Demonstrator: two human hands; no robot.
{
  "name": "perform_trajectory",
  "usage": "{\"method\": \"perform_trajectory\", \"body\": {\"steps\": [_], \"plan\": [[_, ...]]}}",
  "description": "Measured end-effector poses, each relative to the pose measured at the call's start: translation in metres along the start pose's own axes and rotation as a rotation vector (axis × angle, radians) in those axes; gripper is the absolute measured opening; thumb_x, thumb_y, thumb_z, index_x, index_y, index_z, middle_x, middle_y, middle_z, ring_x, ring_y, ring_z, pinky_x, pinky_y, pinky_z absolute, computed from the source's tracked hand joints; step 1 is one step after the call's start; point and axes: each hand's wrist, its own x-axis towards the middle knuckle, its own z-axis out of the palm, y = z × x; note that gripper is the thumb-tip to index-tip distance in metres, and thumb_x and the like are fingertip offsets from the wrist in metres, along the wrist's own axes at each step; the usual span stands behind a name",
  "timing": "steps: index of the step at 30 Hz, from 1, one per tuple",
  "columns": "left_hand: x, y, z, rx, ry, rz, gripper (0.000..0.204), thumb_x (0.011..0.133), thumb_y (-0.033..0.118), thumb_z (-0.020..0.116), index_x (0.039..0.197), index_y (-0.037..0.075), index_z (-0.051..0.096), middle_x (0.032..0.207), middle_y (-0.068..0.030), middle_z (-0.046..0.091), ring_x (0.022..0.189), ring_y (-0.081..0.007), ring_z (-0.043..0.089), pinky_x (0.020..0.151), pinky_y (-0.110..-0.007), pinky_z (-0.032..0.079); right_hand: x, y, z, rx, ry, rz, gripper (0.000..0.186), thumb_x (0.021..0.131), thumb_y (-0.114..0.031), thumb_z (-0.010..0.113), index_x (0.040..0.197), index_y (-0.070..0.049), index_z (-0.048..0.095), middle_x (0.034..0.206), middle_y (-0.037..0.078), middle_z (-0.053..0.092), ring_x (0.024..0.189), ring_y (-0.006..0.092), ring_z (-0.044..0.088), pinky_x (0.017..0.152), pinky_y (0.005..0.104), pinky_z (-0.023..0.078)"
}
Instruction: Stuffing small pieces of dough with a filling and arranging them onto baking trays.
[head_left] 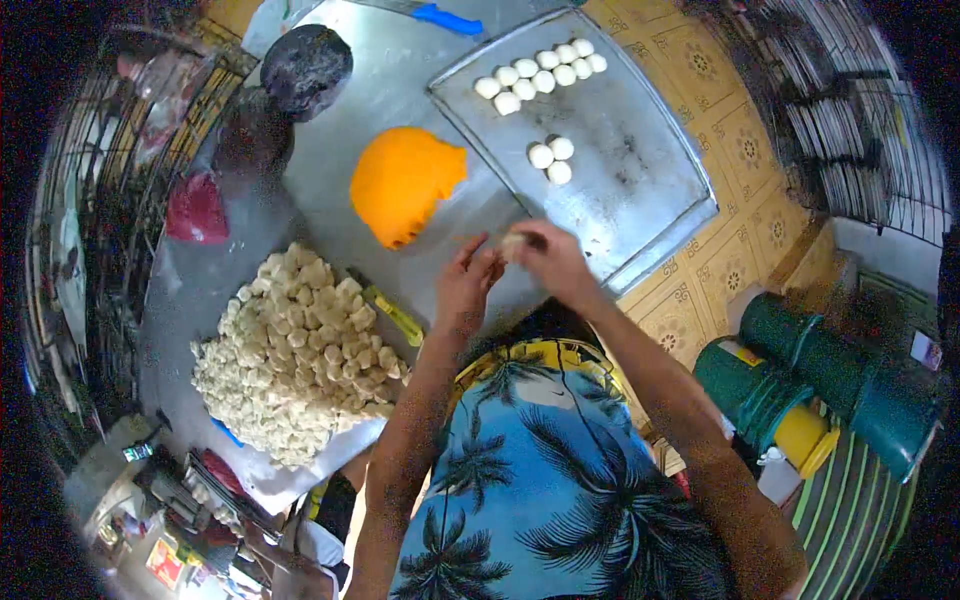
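Note:
Over the near edge of the metal table, my right hand [556, 264] pinches a small pale dough piece [513, 246]. My left hand [466, 288] is close beside it, fingers curled together; what they hold, if anything, is hidden. A large orange mass of dough or filling [400, 185], its lower right edge ragged, lies just beyond my left hand. To the left, a big heap of cut, pale dough pieces [300, 350] covers the table. At the far right, a metal tray [630, 220] carries white dough balls [545, 81] in rows and a small cluster of three balls [541, 156].
A yellow-handled tool [398, 315] lies between the heap and my left arm. A blue-handled knife [447, 18] is at the far edge. A dark round object [307, 72] and a red bag [197, 208] stand left. Green drums [850, 370] are on the right.

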Motion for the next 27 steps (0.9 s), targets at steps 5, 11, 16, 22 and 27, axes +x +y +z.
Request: {"method": "perform_trajectory", "body": {"steps": [5,11,16,22,27], "plan": [[0.011,0.008,0.016,0.439,0.010,0.192,0.044,0.102,0.023,0.062,0.138,-0.001,0.055,0.123,-0.0140,0.068,0.107,-0.0220,0.066,0.096,-0.035,0.053,0.063,-0.061,-0.101,-0.553,0.198,0.048,0.031,0.089,-0.017,0.069,0.115,0.001,0.072,0.093,0.016,0.072,0.082,0.0207,0.068,0.076,0.0339,0.053],[0.002,0.009,-0.021,0.544,0.114,0.297,0.040,0.102,0.021,0.062,0.136,0.001,0.059,0.118,-0.0109,0.071,0.103,-0.0193,0.066,0.091,-0.034,0.054,0.103,-0.031,-0.096,-0.541,0.210,-0.020,0.025,0.086,-0.016,0.069,0.103,0.003,0.071,0.084,0.018,0.072,0.078,0.0245,0.069,0.074,0.0359,0.053],[-0.010,0.005,-0.065,0.603,0.114,0.374,0.033,0.102,0.021,0.061,0.129,0.002,0.064,0.113,-0.0081,0.072,0.100,-0.0158,0.066,0.088,-0.031,0.054,0.097,-0.003,-0.105,-0.730,0.305,-0.155,0.031,0.087,-0.019,0.068,0.108,0.003,0.071,0.085,0.025,0.070,0.076,0.0284,0.069,0.072,0.0407,0.052],[-0.044,0.116,-0.132,1.189,0.568,0.585,0.028,0.097,0.019,0.063,0.120,0.003,0.068,0.102,-0.0095,0.073,0.088,-0.0194,0.067,0.081,-0.034,0.054,0.036,-0.033,-0.071,-0.565,0.423,-0.163,0.030,0.100,-0.022,0.062,0.116,0.003,0.067,0.098,0.013,0.066,0.089,0.0206,0.061,0.080,0.0340,0.050],[0.001,0.182,-0.224,1.445,0.666,0.856,0.027,0.085,0.020,0.069,0.106,0.003,0.068,0.100,-0.0234,0.067,0.091,-0.0426,0.066,0.078,-0.049,0.054,-0.001,-0.016,0.001,-0.464,0.085,-0.059,0.026,0.101,-0.019,0.062,0.114,0.002,0.068,0.098,0.009,0.066,0.085,0.0161,0.061,0.075,0.0305,0.051]]}}
